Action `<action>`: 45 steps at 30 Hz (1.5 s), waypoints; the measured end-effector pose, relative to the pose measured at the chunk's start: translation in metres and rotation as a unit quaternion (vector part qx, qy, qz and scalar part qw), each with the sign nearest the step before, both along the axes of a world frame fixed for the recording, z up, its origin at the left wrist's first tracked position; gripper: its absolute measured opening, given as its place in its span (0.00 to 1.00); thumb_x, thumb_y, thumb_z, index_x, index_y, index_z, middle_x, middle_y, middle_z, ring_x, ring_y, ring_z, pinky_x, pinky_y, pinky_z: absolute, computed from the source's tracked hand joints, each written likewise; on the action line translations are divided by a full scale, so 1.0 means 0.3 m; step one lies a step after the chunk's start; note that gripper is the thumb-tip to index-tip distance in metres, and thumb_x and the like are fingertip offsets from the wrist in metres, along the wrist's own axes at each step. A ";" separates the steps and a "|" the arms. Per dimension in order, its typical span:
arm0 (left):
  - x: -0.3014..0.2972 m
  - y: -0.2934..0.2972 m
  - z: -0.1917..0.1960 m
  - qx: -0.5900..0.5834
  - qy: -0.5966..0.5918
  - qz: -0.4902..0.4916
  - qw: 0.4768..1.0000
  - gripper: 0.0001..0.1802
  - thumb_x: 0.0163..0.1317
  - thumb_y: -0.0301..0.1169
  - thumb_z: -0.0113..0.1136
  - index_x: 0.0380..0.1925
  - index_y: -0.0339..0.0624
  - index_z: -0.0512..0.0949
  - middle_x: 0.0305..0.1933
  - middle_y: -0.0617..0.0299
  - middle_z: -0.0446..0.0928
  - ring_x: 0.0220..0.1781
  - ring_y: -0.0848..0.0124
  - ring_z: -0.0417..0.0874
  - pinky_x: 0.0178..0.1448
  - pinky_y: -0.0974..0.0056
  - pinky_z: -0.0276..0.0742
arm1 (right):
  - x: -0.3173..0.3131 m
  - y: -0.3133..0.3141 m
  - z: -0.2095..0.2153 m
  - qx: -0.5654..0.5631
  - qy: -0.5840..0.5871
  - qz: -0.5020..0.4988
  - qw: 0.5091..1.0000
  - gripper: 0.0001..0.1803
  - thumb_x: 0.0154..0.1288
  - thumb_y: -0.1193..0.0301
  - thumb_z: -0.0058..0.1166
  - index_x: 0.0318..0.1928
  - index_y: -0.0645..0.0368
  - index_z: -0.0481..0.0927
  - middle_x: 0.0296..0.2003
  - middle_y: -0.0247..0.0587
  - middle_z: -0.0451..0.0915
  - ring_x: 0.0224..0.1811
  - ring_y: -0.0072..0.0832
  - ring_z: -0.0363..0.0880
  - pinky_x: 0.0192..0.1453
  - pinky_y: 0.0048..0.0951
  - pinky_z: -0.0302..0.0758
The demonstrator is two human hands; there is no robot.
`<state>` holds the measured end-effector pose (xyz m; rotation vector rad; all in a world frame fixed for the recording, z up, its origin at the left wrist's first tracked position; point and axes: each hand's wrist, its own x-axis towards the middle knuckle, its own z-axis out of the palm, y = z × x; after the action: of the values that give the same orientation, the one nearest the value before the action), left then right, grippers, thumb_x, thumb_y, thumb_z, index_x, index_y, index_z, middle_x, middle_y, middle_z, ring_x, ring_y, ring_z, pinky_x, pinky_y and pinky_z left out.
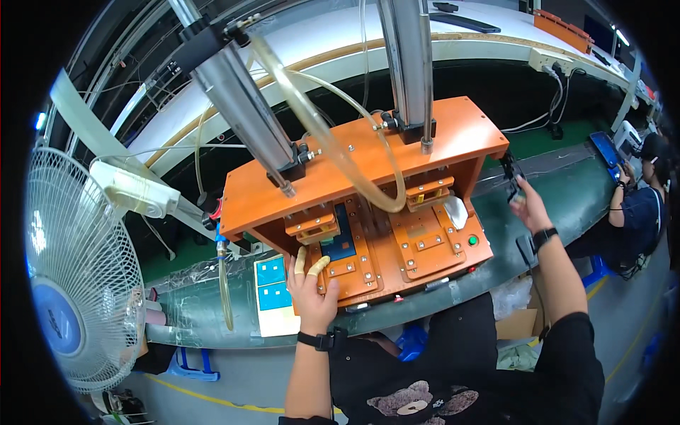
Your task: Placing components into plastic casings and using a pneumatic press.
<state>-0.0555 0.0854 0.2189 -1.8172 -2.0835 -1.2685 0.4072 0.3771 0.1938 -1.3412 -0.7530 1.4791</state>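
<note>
An orange two-station press [352,152] stands in front of me, with a metal cylinder above each station. My left hand [312,292] rests at the left fixture, its fingers apart, some wearing pale yellow finger covers. A dark blue flat panel [341,241] lies in that fixture beside my fingertips, partly hidden under the clamp block. Beyond the press's right side my right hand [530,208] is closed on a narrow black part [511,178], whose exact kind I cannot make out. The right fixture [428,243] has a white piece [455,212] at its edge.
Left of the press, a pale sheet with blue squares [275,285] lies on the green bench [191,312]. A white fan [78,283] stands far left. Clear hoses [333,134] loop over the press. At the far right sits another person [634,205].
</note>
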 end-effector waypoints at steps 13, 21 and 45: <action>0.007 -0.031 0.083 -0.063 0.082 0.003 0.995 0.23 0.61 0.43 0.61 0.55 0.49 0.77 0.73 0.41 0.57 0.74 0.40 0.53 0.76 0.42 0.49 | -0.041 -0.825 -0.112 0.153 0.369 0.181 0.899 0.35 0.59 0.62 0.62 0.64 0.60 0.67 0.56 0.50 0.77 0.59 0.48 0.76 0.64 0.50 0.73; 0.105 -0.205 0.159 0.056 0.028 -0.165 0.984 0.30 0.61 0.50 0.60 0.56 0.40 0.76 0.69 0.45 0.65 0.71 0.47 0.62 0.75 0.47 0.53 | -0.324 -1.011 0.004 0.045 0.398 0.388 0.830 0.53 0.43 0.66 0.72 0.70 0.67 0.60 0.63 0.57 0.69 0.65 0.53 0.69 0.70 0.46 0.66; -0.072 -0.008 0.271 -0.180 0.068 -0.236 0.953 0.32 0.48 0.27 0.65 0.57 0.33 0.73 0.59 0.46 0.73 0.63 0.50 0.72 0.68 0.57 0.69 | -0.489 -0.970 -0.075 0.017 0.156 0.474 0.866 0.29 0.74 0.65 0.49 0.71 0.56 0.61 0.60 0.41 0.74 0.59 0.26 0.74 0.60 0.30 0.73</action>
<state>-0.0772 0.0829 0.3001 -2.5970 -1.9737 -0.8277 0.2606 0.0860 0.1714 -0.6400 -1.3031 2.3509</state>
